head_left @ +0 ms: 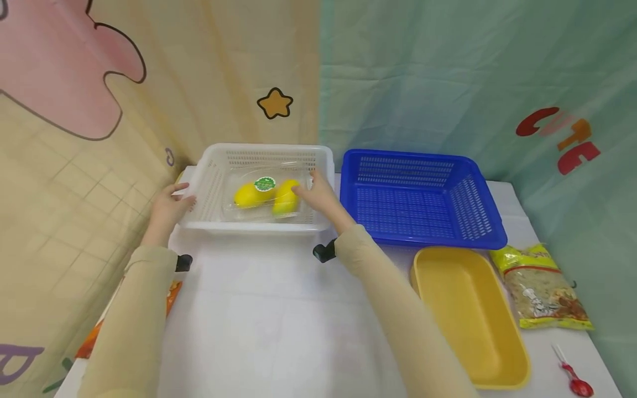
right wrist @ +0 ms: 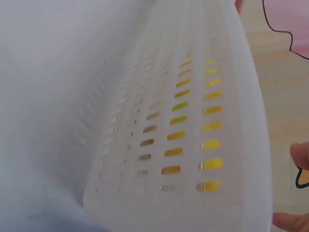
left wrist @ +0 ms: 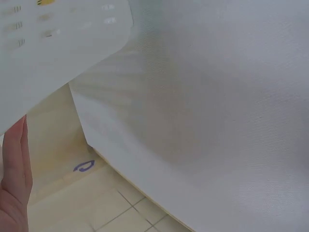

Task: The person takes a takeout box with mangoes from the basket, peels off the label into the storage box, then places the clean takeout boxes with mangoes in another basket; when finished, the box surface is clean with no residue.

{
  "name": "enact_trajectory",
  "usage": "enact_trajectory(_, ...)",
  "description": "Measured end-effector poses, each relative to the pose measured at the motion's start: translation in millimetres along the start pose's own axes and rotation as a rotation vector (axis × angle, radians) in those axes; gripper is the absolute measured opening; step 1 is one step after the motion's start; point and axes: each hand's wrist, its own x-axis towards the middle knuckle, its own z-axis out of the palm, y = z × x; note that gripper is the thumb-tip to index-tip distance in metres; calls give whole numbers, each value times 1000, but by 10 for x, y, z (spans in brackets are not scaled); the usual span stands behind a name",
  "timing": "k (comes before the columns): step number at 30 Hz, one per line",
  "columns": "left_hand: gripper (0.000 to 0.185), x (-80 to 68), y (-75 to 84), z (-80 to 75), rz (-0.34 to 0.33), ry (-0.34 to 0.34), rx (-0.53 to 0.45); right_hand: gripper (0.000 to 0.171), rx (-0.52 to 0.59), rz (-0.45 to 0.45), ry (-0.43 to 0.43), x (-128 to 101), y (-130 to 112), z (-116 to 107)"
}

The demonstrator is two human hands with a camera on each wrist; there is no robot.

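A white slotted basket (head_left: 264, 150) stands at the back of the white table. Inside it lies a clear plastic pack (head_left: 234, 205) with two yellow fruits (head_left: 247, 195) and a green sticker. My left hand (head_left: 168, 209) holds the basket's left rim, thumb on top. My right hand (head_left: 322, 198) grips the right rim, its fingers reaching inside next to the nearer fruit. In the left wrist view the basket (left wrist: 58, 43) fills the upper left, with the edge of my left hand (left wrist: 14, 188) below it. The right wrist view shows the basket wall (right wrist: 193, 121) close up, yellow showing through its slots.
A blue slotted basket (head_left: 420, 199) sits right of the white one. Nearer me on the right are a yellow tray (head_left: 473, 320), a bag of noodles (head_left: 544, 287) and red scissors (head_left: 574, 380). Patterned curtains hang behind and at the left.
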Motion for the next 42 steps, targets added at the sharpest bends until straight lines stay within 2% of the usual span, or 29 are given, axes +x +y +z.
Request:
enact_trajectory(9, 58, 0, 47, 4, -40, -8, -43, 82, 41, 191, -55, 52, -40, 116)
enact_trajectory(13, 58, -1, 43, 6, -66, -10, -54, 81, 27, 197, -32, 65, -44, 176)
enact_trajectory(21, 58, 0, 57, 32, -88, 8, -97, 83, 58, 164, 137, -16, -137, 185)
enact_trajectory(25, 58, -13, 62, 21, -99, 8, -90, 80, 136, 163, 140, -75, -215, 63)
enact_trajectory(27, 58, -21, 72, 13, -100, 10, -84, 79, 212, 164, 122, -129, -238, -36)
enact_trajectory(30, 58, -28, 90, -1, -100, 9, -81, 78, 335, 152, 101, -258, -261, -242)
enact_trajectory(33, 59, -33, 87, -17, -103, -3, -85, 74, 382, 131, 80, -449, -219, -468)
enact_trajectory(42, 58, -30, 36, -19, -82, 5, -50, 69, 250, 125, -46, -1310, 272, -998)
